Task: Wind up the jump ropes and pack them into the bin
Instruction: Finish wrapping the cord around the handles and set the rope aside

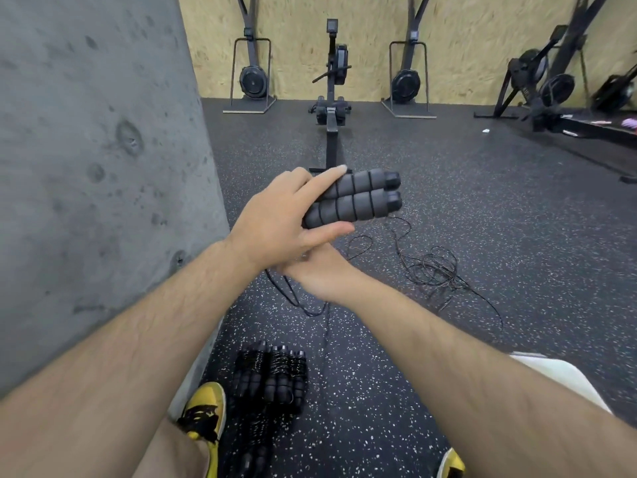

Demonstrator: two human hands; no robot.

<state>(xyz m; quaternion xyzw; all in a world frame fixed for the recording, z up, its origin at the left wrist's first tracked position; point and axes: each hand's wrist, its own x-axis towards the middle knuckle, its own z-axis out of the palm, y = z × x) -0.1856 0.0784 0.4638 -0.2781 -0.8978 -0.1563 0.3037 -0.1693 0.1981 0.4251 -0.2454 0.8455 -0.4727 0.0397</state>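
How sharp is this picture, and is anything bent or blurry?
Head view: the two foam handles in the left hand look sharp; wide-angle distortion bows the concrete pillar and stretches the forearms; lighting is even and soft, without glare; the far machines at the right edge smear slightly.

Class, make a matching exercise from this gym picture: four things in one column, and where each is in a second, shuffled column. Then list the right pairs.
Things
1. pair of grey foam jump-rope handles
2. thin black rope cord
3. bundle of wound black jump ropes
4. yellow-and-black shoe

Places
A. lying loose and tangled on the speckled floor
B. held in the left hand
C. beside the grey concrete wall, bottom of view
D. on the floor by the shoe

Pairs: 1-B, 2-A, 3-D, 4-C
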